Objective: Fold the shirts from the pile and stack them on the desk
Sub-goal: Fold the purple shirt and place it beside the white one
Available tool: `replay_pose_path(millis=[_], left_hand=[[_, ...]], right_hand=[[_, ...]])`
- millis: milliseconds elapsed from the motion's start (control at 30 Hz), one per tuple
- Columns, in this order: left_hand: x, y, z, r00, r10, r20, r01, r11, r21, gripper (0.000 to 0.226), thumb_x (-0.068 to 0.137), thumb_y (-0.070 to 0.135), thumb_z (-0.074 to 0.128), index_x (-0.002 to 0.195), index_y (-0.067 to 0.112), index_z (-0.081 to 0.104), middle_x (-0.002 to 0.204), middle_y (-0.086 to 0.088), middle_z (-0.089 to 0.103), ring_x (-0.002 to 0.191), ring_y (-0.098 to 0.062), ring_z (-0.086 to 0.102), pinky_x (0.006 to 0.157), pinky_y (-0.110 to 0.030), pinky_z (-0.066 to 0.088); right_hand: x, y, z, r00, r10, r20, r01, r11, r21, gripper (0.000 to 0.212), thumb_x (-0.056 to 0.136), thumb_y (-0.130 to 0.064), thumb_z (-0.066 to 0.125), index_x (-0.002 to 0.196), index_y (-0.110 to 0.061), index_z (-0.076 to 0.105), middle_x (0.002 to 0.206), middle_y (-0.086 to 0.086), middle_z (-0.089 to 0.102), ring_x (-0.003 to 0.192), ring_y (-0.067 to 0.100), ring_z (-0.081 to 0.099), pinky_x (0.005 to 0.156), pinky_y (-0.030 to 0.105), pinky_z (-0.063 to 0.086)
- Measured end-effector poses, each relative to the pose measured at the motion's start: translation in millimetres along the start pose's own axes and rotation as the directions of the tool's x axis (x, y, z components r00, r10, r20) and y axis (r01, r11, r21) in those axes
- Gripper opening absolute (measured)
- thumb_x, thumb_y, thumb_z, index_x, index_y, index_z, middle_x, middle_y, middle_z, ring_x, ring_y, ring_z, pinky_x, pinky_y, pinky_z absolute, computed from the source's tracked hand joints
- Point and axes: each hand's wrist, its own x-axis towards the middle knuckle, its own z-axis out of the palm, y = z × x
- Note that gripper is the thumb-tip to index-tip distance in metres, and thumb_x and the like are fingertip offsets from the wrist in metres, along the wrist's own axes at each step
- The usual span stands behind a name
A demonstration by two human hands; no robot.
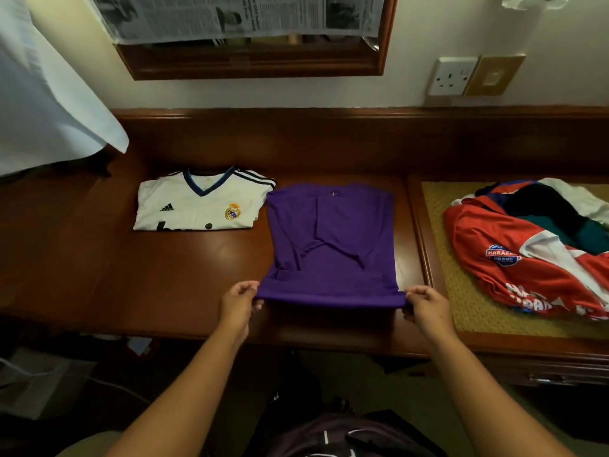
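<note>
Purple shirt (333, 245); white jersey (197, 202) (navy collar); red-white pile (527, 255).

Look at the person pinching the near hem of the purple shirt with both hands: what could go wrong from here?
1. The sleeves folded onto the back of the purple shirt look loose; lifting the hem with the left hand and right hand may let them slip out.
2. Its far left corner lies against the folded white jersey, so a careless fold might drag or rumple that.
3. The hem sits near the edge of the desk; slack cloth could slide off.
</note>
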Motion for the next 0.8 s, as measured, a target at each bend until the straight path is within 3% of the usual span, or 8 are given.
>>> replay_pose_path(millis=[167, 267, 400, 533, 633, 800], left_hand=[[24, 36, 13, 0.999, 0.010, 0.042, -0.010, 1.000, 0.010, 0.035, 0.090, -0.013, 0.031, 0.097, 0.006, 0.060, 0.076, -0.014, 0.061, 0.046, -0.009, 0.059, 0.047, -0.015, 0.049], [46, 49, 20, 0.997, 0.017, 0.080, -0.026, 0.994, 0.109, 0.038, 0.088, -0.016, 0.035, 0.097, 0.010, 0.062, 0.084, -0.012, 0.064, 0.061, -0.014, 0.059, 0.051, -0.013, 0.051], [80, 62, 36, 0.986, 0.100, 0.132, -0.129, 0.963, 0.235, 0.021, 0.093, -0.004, 0.049, 0.099, 0.012, 0.062, 0.085, -0.006, 0.063, 0.067, -0.010, 0.055, 0.057, -0.016, 0.047], [115, 80, 52, 0.982, 0.135, 0.134, -0.168, 0.947, 0.275, 0.014, 0.095, 0.007, 0.054, 0.106, 0.010, 0.062, 0.096, -0.005, 0.063, 0.079, -0.009, 0.056, 0.061, -0.017, 0.043], [144, 90, 63, 0.981, 0.103, 0.167, -0.148, 0.946, 0.288, 0.011, 0.096, 0.013, 0.054, 0.105, 0.012, 0.061, 0.101, -0.008, 0.063, 0.090, -0.017, 0.058, 0.067, -0.022, 0.045], [179, 106, 86, 0.980, 0.138, 0.146, -0.178, 0.936, 0.305, 0.010, 0.096, 0.013, 0.054, 0.101, 0.009, 0.061, 0.097, -0.008, 0.065, 0.089, -0.019, 0.059, 0.078, -0.030, 0.047]], right_hand=[[26, -39, 11, 0.997, 0.011, 0.075, -0.022, 0.990, 0.137, 0.021, 0.093, 0.004, 0.043, 0.089, -0.007, 0.060, 0.083, 0.009, 0.061, 0.070, 0.019, 0.060, 0.062, 0.028, 0.049], [50, -57, 20, 0.992, 0.022, 0.125, -0.042, 0.986, 0.160, 0.030, 0.086, 0.015, 0.035, 0.094, -0.002, 0.058, 0.089, 0.013, 0.059, 0.076, 0.021, 0.058, 0.064, 0.026, 0.051], [88, -67, 32, 0.985, -0.043, 0.167, 0.041, 0.999, 0.014, 0.026, 0.088, 0.013, 0.048, 0.089, -0.010, 0.061, 0.092, 0.016, 0.060, 0.072, 0.020, 0.057, 0.059, 0.020, 0.051], [121, -88, 45, 0.984, -0.107, 0.140, 0.128, 0.980, -0.151, 0.019, 0.092, 0.001, 0.053, 0.084, -0.015, 0.061, 0.083, 0.005, 0.061, 0.077, 0.016, 0.055, 0.064, 0.021, 0.043], [147, -103, 56, 0.980, -0.125, 0.155, 0.159, 0.961, -0.226, 0.014, 0.094, -0.004, 0.053, 0.090, -0.014, 0.061, 0.089, 0.004, 0.061, 0.083, 0.014, 0.055, 0.067, 0.023, 0.042], [189, -118, 82, 0.978, -0.169, 0.123, 0.200, 0.929, -0.311, 0.009, 0.099, -0.009, 0.048, 0.101, -0.011, 0.056, 0.091, 0.002, 0.057, 0.077, 0.010, 0.051, 0.062, 0.021, 0.039]])
